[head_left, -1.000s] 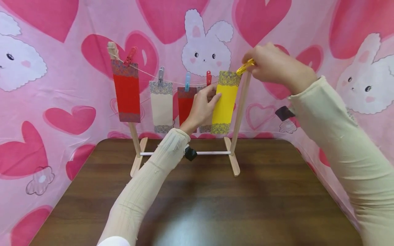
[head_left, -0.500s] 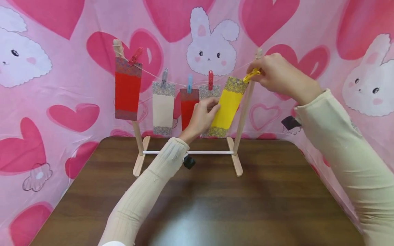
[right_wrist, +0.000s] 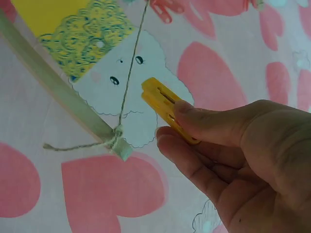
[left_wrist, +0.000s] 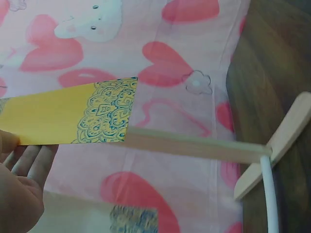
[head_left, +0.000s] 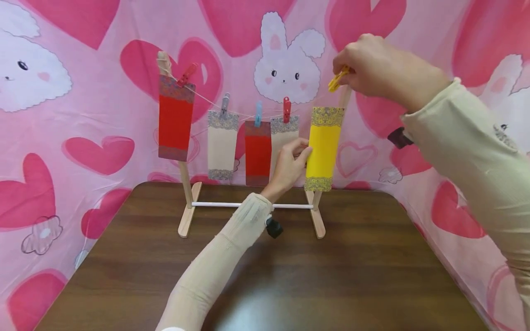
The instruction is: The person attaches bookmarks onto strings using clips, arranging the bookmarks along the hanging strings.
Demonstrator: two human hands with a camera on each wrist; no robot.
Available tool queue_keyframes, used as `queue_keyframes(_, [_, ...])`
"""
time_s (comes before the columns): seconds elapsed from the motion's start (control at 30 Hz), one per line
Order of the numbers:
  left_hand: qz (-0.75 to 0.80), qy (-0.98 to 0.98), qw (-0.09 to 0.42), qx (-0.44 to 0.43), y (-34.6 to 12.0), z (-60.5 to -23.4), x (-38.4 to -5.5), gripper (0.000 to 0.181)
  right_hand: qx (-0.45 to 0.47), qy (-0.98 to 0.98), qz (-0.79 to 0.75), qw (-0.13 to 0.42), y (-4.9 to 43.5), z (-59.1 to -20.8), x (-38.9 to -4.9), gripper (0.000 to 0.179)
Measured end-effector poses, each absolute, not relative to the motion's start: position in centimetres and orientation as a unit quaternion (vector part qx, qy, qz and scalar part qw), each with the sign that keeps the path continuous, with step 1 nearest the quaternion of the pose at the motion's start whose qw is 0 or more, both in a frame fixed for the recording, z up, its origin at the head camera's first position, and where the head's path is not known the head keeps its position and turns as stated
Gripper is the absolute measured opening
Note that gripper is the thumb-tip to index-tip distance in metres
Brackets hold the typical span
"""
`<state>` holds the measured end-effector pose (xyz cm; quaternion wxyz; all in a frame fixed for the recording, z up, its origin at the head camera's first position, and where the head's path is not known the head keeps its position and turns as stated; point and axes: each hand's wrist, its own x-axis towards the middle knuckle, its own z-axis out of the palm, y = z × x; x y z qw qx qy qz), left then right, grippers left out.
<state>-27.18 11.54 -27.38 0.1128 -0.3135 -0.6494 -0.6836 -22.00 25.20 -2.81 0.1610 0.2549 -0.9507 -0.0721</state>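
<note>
A yellow card (head_left: 324, 149) with patterned lace-like bands at both ends hangs upright near the right post. My left hand (head_left: 287, 165) pinches its left edge between thumb and fingers, as the left wrist view also shows on the card (left_wrist: 53, 114). Above the card's top right corner, my right hand (head_left: 372, 69) pinches a yellow clothespin (head_left: 338, 79). In the right wrist view the clothespin (right_wrist: 163, 104) is apart from both the card and the string (right_wrist: 130, 77), which is knotted to the top of the wooden post (right_wrist: 63, 97).
Along the line, a red card (head_left: 175, 122), a cream card (head_left: 222, 145), another red card (head_left: 257, 151) and a second cream card (head_left: 285, 133) hang from clothespins. The wooden stand's feet (head_left: 318, 224) and white crossbar (head_left: 215, 204) rest on the brown table (head_left: 323, 285).
My right hand has lifted the yellow clothespin up from the yellow card's corner. My left hand has shifted right and slightly down with the card, which now hangs straighter.
</note>
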Motion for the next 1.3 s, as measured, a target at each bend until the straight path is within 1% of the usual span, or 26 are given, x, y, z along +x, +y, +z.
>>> queue_keyframes(0.07, [-0.693,-0.641,0.106,-0.313,12.3,-27.5,-27.5,0.020,0.258,-0.952,-0.077,0.146,25.2,-2.5,-22.3,0.020])
queue_keyframes(0.2, [-0.695,-0.642,0.123,-0.298,13.0,-27.4,-28.4,0.017,0.266,-0.952,-0.086,0.120,24.9,-2.2,-23.2,0.020])
queue_keyframes(0.3, [-0.691,-0.646,0.135,-0.295,12.8,-27.1,-28.8,0.016,0.259,-0.957,-0.083,0.097,24.6,-2.4,-23.8,0.022])
queue_keyframes(0.5, [-0.688,-0.645,0.145,-0.300,12.0,-26.4,-29.2,0.017,0.238,-0.964,-0.086,0.077,23.7,-2.3,-24.3,0.026])
queue_keyframes(0.73, [-0.699,-0.636,0.127,-0.299,11.9,-26.8,-29.2,0.019,0.224,-0.968,-0.102,0.040,22.9,-2.6,-24.8,0.025])
queue_keyframes(0.9, [-0.711,-0.617,0.137,-0.308,12.3,-27.2,-29.3,0.018,0.211,-0.971,-0.114,0.005,22.8,-2.9,-25.1,0.030])
queue_keyframes(1.13, [-0.698,-0.635,0.147,-0.296,12.3,-27.4,-29.3,0.016,0.200,-0.976,-0.086,0.003,23.2,-3.8,-25.5,0.038])
queue_keyframes(1.3, [-0.693,-0.642,0.143,-0.294,12.0,-27.3,-29.2,0.017,0.224,-0.973,-0.048,0.036,24.2,-3.8,-25.6,0.030])
